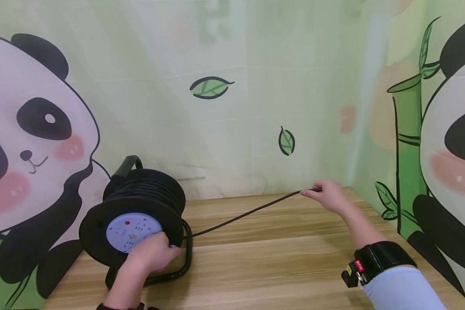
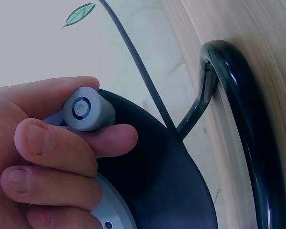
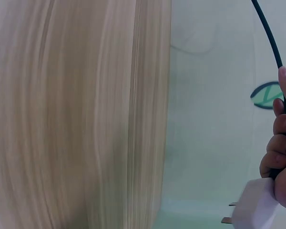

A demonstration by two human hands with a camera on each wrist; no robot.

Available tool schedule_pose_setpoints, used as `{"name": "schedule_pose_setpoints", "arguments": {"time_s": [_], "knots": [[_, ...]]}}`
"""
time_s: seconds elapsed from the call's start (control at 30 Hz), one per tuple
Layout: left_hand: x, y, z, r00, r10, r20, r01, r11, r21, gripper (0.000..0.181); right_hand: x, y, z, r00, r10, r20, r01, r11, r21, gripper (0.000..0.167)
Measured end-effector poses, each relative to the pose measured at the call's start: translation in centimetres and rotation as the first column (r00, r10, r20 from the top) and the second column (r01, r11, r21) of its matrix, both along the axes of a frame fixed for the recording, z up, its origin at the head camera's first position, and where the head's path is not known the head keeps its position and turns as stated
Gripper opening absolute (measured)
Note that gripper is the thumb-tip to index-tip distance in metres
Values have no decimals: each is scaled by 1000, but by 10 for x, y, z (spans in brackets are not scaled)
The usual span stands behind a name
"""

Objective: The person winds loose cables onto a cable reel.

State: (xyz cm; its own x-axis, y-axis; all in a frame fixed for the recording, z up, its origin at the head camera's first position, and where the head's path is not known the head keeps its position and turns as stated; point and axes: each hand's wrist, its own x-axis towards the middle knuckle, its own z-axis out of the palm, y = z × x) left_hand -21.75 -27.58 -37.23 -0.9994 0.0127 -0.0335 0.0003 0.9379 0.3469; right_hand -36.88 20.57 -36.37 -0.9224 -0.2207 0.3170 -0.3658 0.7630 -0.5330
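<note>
A black cable reel [image 1: 93, 232] stands at the left of the table, with dark cable wound on its drum and a pale blue socket panel [image 1: 118, 230] on its face. My left hand [image 1: 151, 254] is at the panel's lower right. In the left wrist view its thumb and fingers curl around a grey crank knob [image 2: 86, 112]. The black cable [image 1: 248, 213] runs from the reel up to the right, off the table. My right hand [image 1: 329, 197] grips its far end, and a white plug [image 3: 255, 205] with metal pins sticks out below that fist.
The reel's bent black tube stand [image 1: 187, 254] rests on the wooden table [image 1: 255, 275]. A fabric backdrop [image 1: 248, 107] with pandas, leaves and bamboo rises behind the table and along both sides. A black strap [image 1: 387, 254] circles the right wrist.
</note>
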Motion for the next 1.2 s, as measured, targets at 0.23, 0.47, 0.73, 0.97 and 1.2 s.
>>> {"name": "schedule_pose_setpoints", "arguments": {"time_s": [0.23, 0.47, 0.73, 0.97, 1.2], "knots": [[-1, 2, 1, 1000, 7, 4, -7, 1000, 10, 39, 4, 16, 2, 1000, -17, 1, 17, 997, 77, 43], [-2, -3, 0, 1000, -11, 29, 11, 1000, 8, 42, 7, 9, 4, 999, 1, -32, 3, 994, 113, 44], [-1, -8, -1, 994, -54, 92, 57, 998, -24, 39, 6, -6, -3, 996, 55, -74, -35, 970, 241, 39], [3, -23, -10, 988, -19, 152, 19, 1000, -4, 38, 7, -29, -3, 991, 94, -98, -63, 957, 283, 35], [5, -48, -24, 989, -1, 150, -2, 1000, 22, 43, 5, -57, 0, 990, 116, -76, -87, 947, 310, 35]]}}
